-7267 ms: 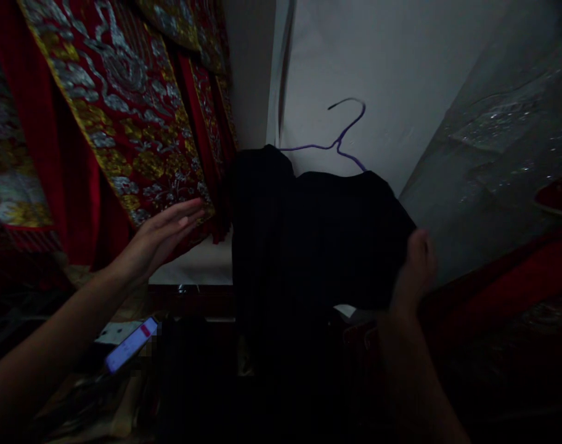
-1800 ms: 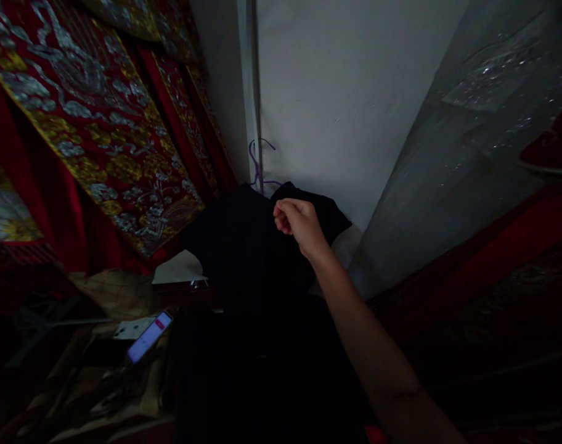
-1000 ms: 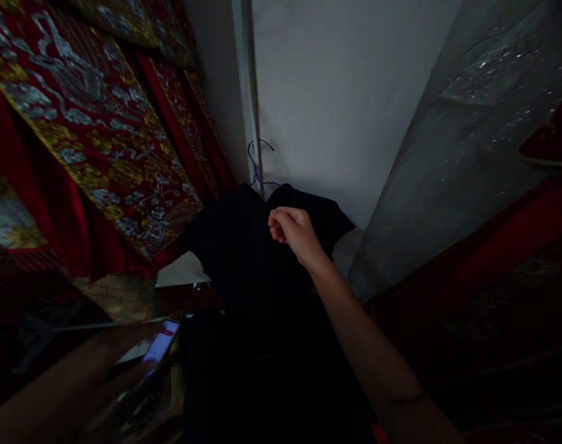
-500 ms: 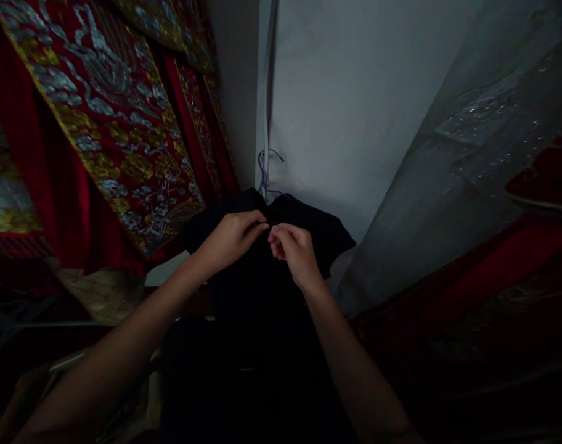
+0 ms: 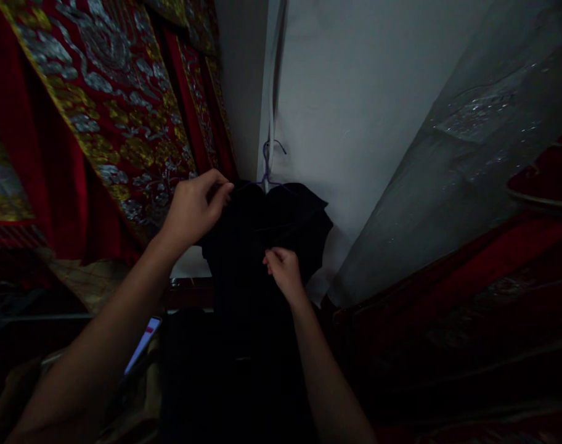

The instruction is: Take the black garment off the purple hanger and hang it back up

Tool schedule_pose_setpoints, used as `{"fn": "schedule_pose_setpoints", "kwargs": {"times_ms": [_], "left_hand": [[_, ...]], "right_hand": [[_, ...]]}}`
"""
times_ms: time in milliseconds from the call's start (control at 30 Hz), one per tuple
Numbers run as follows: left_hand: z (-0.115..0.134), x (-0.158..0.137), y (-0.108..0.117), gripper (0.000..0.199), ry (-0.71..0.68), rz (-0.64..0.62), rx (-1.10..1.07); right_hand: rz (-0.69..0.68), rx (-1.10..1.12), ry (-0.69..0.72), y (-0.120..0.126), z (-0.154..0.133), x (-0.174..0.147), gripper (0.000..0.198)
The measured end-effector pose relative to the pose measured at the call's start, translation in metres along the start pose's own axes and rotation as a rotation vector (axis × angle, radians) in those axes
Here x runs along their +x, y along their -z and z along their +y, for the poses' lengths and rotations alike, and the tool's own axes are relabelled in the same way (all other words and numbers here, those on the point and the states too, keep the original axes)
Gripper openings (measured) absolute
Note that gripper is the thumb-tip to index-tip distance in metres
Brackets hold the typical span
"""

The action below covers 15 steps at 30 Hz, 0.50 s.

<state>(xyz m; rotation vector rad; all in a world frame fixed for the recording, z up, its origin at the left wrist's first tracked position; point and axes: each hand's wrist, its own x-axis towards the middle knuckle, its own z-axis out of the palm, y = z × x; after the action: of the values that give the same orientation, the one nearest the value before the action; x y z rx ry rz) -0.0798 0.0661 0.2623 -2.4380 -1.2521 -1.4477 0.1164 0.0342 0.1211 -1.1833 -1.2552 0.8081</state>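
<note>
A black garment (image 5: 244,246) hangs on a purple wire hanger (image 5: 266,166) in front of the pale wall. My left hand (image 5: 191,206) is raised at the garment's left shoulder, thumb and fingertips pinched together. Whatever lies between those fingertips is too small and dark to make out. Lower down, at the middle of the garment's front, my right hand (image 5: 285,271) is closed with its fingers curled against the black cloth, seemingly gripping a fold. Deep shadow hides most of the garment's detail.
Red cloth with gold and silver embroidery (image 5: 137,123) hangs on the left. A sheet of clear plastic (image 5: 415,185) drapes over things at the right. A phone with a lit screen (image 5: 143,345) lies below my left forearm. A pale strap (image 5: 270,74) runs down to the hanger.
My hands were close together at the garment's neckline. The left has moved up and left; the right has moved slightly down. The garment's right side has drawn inward, and the phone has come into view.
</note>
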Motion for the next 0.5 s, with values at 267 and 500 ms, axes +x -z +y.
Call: {"fn": "schedule_pose_setpoints", "kwargs": {"times_ms": [267, 500], "left_hand": [[-0.085, 0.002, 0.022, 0.034, 0.276, -0.107, -0.078], [-0.131, -0.011, 0.014, 0.025, 0.569, -0.631, -0.149]], "right_hand": [[-0.194, 0.087, 0.058, -0.008, 0.002, -0.043, 0.027], [-0.237, 0.101, 0.017, -0.019, 0.009, -0.050, 0.027]]}}
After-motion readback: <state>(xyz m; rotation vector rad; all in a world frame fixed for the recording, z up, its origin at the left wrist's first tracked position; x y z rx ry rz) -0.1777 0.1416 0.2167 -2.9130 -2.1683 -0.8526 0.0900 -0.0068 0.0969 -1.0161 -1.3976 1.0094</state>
